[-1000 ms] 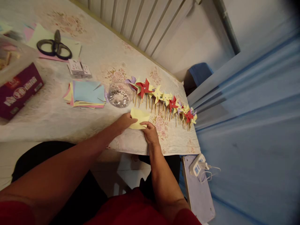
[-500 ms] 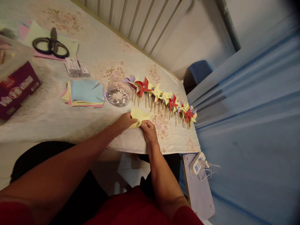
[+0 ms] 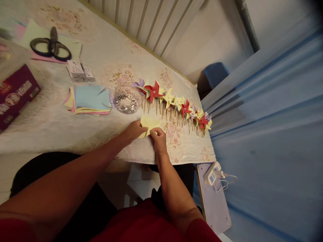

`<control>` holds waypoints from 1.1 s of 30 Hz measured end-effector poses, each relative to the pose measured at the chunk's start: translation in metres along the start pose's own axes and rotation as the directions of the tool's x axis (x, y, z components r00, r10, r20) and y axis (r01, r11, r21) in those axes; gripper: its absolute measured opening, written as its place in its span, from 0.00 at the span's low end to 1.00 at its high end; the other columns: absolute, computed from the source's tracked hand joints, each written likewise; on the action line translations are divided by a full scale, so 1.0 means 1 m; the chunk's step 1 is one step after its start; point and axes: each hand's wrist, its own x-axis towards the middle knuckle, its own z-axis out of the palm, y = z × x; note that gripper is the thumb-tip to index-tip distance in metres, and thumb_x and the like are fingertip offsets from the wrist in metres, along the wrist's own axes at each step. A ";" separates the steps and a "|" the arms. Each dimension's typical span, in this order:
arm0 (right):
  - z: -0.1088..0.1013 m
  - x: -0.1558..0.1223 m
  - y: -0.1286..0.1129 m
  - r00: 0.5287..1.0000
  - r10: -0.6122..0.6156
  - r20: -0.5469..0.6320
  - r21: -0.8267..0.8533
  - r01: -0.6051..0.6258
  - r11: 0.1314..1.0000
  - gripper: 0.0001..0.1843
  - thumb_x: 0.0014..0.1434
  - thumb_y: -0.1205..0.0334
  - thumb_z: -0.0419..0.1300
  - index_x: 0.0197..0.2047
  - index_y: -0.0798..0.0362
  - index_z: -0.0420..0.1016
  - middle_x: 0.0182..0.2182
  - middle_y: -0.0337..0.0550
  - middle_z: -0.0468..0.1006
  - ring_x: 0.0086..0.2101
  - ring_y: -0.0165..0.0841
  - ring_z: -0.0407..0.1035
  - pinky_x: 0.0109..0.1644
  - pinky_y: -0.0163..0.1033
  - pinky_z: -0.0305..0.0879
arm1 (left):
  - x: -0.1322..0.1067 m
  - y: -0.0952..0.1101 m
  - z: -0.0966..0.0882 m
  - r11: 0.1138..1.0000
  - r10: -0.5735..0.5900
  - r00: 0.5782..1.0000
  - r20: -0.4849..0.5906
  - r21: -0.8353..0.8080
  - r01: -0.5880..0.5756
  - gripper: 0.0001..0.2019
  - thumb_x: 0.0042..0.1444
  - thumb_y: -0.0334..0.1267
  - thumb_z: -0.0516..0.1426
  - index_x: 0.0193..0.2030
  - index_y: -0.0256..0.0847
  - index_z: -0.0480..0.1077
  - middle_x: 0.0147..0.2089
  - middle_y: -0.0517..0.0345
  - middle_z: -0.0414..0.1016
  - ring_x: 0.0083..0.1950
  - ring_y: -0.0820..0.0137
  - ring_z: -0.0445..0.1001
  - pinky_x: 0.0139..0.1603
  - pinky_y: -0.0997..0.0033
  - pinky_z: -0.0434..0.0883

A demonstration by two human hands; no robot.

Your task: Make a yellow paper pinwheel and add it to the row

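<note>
A yellow paper square (image 3: 148,123) lies on the table's patterned cloth (image 3: 50,124), partly folded. My left hand (image 3: 133,130) pinches its left edge. My right hand (image 3: 158,138) pinches a flap at its lower right, fingers closed on the paper. Just beyond the paper lies a row of several finished paper pinwheels (image 3: 174,102) on wooden sticks, red, yellow and purple. A clear round dish of small metal pins (image 3: 124,99) stands to the left of the row.
A stack of coloured paper squares (image 3: 88,100) lies left of the dish. Further left are two small white boxes (image 3: 79,70), black scissors (image 3: 50,48) on paper sheets, and a dark red carton (image 3: 13,95). A white power strip (image 3: 213,174) rests on a stool at lower right.
My right hand has moved up and inward, folding a flap of the yellow paper toward its middle. The left hand keeps its hold.
</note>
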 end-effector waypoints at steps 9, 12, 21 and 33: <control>0.001 0.002 0.003 1.000 -0.008 -0.025 -0.102 0.006 0.995 0.09 0.51 0.55 0.62 0.26 0.51 0.72 0.26 0.34 0.70 0.30 0.30 0.61 0.39 0.34 0.59 | 0.000 0.002 0.001 0.999 -0.037 0.999 -0.020 0.022 0.038 0.21 0.43 0.37 0.60 0.46 0.32 0.77 0.42 0.48 0.82 0.41 0.62 0.79 0.39 0.69 0.74; 0.002 0.002 0.003 0.999 -0.009 -0.035 -0.126 0.005 0.992 0.09 0.51 0.55 0.62 0.26 0.51 0.72 0.26 0.34 0.70 0.29 0.30 0.60 0.38 0.34 0.59 | 0.000 0.000 0.001 1.000 -0.027 1.000 -0.003 -0.013 0.027 0.23 0.43 0.38 0.60 0.47 0.32 0.77 0.43 0.48 0.83 0.42 0.62 0.79 0.40 0.69 0.74; 0.002 0.002 0.004 0.999 -0.032 -0.027 -0.109 0.029 0.994 0.09 0.51 0.56 0.63 0.26 0.52 0.72 0.25 0.33 0.70 0.28 0.29 0.60 0.38 0.34 0.59 | 0.002 -0.002 0.001 0.999 -0.027 1.000 -0.011 -0.020 0.027 0.22 0.42 0.38 0.60 0.46 0.33 0.78 0.40 0.49 0.83 0.43 0.59 0.79 0.41 0.67 0.74; 0.005 0.001 -0.001 0.999 -0.006 -0.038 -0.073 0.004 0.997 0.09 0.51 0.56 0.63 0.26 0.52 0.73 0.25 0.33 0.71 0.30 0.30 0.63 0.42 0.35 0.62 | 0.002 0.000 0.001 0.999 -0.032 0.999 -0.029 0.007 0.032 0.20 0.43 0.36 0.60 0.45 0.34 0.78 0.39 0.52 0.83 0.40 0.62 0.79 0.39 0.70 0.74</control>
